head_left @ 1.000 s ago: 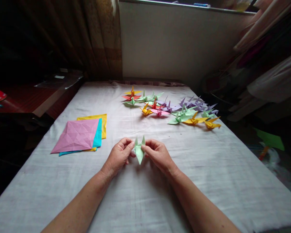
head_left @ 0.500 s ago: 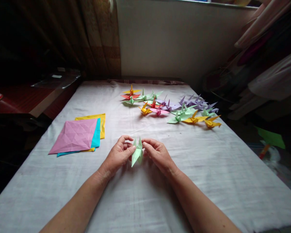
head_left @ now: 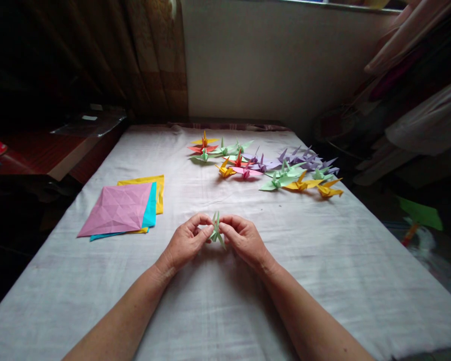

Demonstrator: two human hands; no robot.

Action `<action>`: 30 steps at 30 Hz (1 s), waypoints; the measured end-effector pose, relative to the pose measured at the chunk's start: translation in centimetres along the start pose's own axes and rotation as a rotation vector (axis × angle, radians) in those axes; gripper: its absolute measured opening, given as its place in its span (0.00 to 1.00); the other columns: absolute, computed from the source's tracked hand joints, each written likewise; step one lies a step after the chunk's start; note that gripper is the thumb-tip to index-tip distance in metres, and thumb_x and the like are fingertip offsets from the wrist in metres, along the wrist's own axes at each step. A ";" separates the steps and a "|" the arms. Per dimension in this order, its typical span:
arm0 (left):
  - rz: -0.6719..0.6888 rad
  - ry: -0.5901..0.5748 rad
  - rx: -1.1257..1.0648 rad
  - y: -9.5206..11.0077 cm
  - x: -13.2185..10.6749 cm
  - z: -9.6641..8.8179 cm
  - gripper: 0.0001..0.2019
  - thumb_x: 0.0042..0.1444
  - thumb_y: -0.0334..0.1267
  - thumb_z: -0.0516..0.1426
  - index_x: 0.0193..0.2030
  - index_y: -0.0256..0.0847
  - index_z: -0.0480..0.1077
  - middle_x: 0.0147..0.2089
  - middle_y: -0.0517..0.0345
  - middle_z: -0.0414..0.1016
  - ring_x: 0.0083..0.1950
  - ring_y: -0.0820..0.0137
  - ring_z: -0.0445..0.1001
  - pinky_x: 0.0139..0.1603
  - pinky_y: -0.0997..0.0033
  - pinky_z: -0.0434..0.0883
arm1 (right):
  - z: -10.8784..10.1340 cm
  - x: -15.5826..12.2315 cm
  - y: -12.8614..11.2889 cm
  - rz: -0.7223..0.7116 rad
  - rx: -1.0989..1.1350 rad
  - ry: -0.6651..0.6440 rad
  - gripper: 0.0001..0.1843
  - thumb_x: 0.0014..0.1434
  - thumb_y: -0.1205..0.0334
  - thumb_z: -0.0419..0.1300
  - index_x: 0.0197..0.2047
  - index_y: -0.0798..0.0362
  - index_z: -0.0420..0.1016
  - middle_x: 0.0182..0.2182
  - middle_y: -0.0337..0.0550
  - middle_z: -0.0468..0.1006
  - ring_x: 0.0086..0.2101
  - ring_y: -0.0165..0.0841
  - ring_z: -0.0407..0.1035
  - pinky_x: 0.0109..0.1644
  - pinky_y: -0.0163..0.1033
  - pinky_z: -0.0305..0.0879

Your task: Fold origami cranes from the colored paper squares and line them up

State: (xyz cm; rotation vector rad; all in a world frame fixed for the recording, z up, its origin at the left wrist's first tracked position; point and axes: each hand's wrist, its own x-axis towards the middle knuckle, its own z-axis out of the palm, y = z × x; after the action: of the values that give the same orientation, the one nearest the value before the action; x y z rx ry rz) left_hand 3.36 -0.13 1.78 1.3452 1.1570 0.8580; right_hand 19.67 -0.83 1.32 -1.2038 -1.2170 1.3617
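Observation:
Between my two hands is a pale green folded paper crane (head_left: 216, 231), its thin points standing up and its lower flaps spread. My left hand (head_left: 190, 238) pinches its left side between thumb and fingers. On the other side, my right hand (head_left: 242, 239) grips it the same way, thumb against forefinger. The fingers cover part of the folds. Beyond the hands lies a group of finished paper cranes, among them a yellow crane (head_left: 225, 170), a pink crane (head_left: 247, 172) and several purple cranes (head_left: 296, 158).
Creased paper sheets lie at the left: a pink sheet (head_left: 116, 208) on top, a blue sheet (head_left: 149, 213) and a yellow sheet (head_left: 160, 195) below. A white cloth (head_left: 218, 316) covers the table. A dark red wooden surface (head_left: 30, 150) adjoins at the left; clothes (head_left: 428, 120) hang at the right.
The green crane has been turned, so its broad front flap no longer faces me and it looks narrower. My hands have drawn closer around it, the left fingers curling in.

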 end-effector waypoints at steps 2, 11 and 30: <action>-0.031 -0.026 0.030 0.4 -0.2 0.0 0.19 0.52 0.54 0.61 0.40 0.40 0.69 0.26 0.65 0.68 0.21 0.78 0.62 0.22 0.78 0.60 | 0.0 0.0 -0.1 -0.002 -0.005 -0.002 0.17 0.51 0.47 0.64 0.33 0.53 0.78 0.24 0.38 0.74 0.21 0.26 0.61 0.25 0.32 0.58; -0.024 -0.041 0.100 0.8 -0.3 0.1 0.19 0.52 0.55 0.61 0.38 0.40 0.68 0.20 0.70 0.61 0.18 0.79 0.58 0.19 0.80 0.56 | 0.1 0.0 -0.5 0.010 0.030 -0.018 0.17 0.49 0.47 0.65 0.29 0.53 0.74 0.20 0.33 0.68 0.20 0.24 0.57 0.24 0.31 0.55; -0.072 -0.030 0.090 0.8 -0.4 0.1 0.16 0.49 0.51 0.62 0.35 0.41 0.70 0.23 0.66 0.68 0.20 0.76 0.62 0.21 0.79 0.59 | -0.5 0.1 0.1 -0.083 -0.086 0.037 0.07 0.47 0.61 0.59 0.32 0.52 0.71 0.23 0.32 0.69 0.21 0.24 0.59 0.24 0.30 0.54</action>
State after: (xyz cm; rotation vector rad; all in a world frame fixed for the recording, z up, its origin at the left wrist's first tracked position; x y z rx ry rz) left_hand 3.50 -0.47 2.58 1.3760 1.2255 0.7387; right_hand 20.17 -0.72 1.18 -1.2191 -1.2970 1.2316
